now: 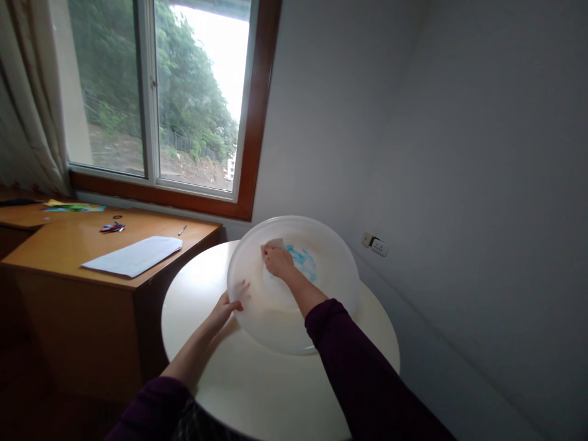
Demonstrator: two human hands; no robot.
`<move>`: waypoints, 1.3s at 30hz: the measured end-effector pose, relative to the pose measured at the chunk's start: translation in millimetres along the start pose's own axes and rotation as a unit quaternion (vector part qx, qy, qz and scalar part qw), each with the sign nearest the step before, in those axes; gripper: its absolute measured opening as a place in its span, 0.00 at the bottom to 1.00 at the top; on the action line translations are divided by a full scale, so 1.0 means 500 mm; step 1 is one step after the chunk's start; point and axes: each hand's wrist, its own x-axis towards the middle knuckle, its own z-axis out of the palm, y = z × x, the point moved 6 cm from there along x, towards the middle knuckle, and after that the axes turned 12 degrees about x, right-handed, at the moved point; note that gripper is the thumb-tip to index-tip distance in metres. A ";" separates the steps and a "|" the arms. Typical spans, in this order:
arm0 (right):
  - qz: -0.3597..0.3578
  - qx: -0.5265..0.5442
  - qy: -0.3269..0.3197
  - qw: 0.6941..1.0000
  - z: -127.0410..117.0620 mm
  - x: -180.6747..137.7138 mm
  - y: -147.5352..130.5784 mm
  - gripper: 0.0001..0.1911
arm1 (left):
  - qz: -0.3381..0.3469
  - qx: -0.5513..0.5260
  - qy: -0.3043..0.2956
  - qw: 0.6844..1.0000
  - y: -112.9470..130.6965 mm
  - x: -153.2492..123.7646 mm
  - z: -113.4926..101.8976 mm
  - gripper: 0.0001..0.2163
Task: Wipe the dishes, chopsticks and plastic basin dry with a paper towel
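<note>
A large round translucent white basin lies on a round white table, with a blue smear on its inner bottom. My right hand is inside the basin, fingers closed on a small pale cloth pressed against the bottom just left of the smear. My left hand grips the basin's near left rim, thumb over the edge.
A wooden desk stands left of the table under a window, carrying a white paper sheet, a pen, a small dark item and coloured papers. A wall socket sits low on the right wall.
</note>
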 end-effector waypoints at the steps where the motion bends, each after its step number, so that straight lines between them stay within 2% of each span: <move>1: -0.001 -0.018 0.009 1.000 -0.016 0.000 0.009 0.19 | -0.002 -0.007 0.000 1.000 -0.002 0.001 -0.001 0.31; 6: 0.043 -0.093 0.010 0.995 -0.068 -0.025 0.093 0.22 | -0.021 -0.044 0.005 0.999 -0.010 0.002 -0.002 0.27; 10: 0.083 -0.128 -0.031 0.988 -0.060 -0.069 0.155 0.23 | -0.042 -0.078 0.009 0.996 -0.009 0.000 0.002 0.26; 13: 0.092 -0.140 -0.053 0.984 -0.042 -0.102 0.171 0.23 | -0.046 -0.087 0.008 0.995 -0.006 -0.003 0.004 0.26; 21: 0.061 -0.139 -0.068 0.986 0.000 -0.151 0.141 0.23 | -0.042 -0.041 -0.017 0.998 -0.004 -0.010 0.011 0.29; 31: -0.036 -0.124 -0.107 0.986 0.074 -0.212 0.107 0.17 | -0.074 -0.046 -0.045 0.995 0.013 -0.037 0.039 0.36; 39: -0.068 -0.119 -0.118 0.984 0.105 -0.226 0.097 0.16 | -0.083 -0.050 -0.048 0.994 0.031 -0.048 0.044 0.35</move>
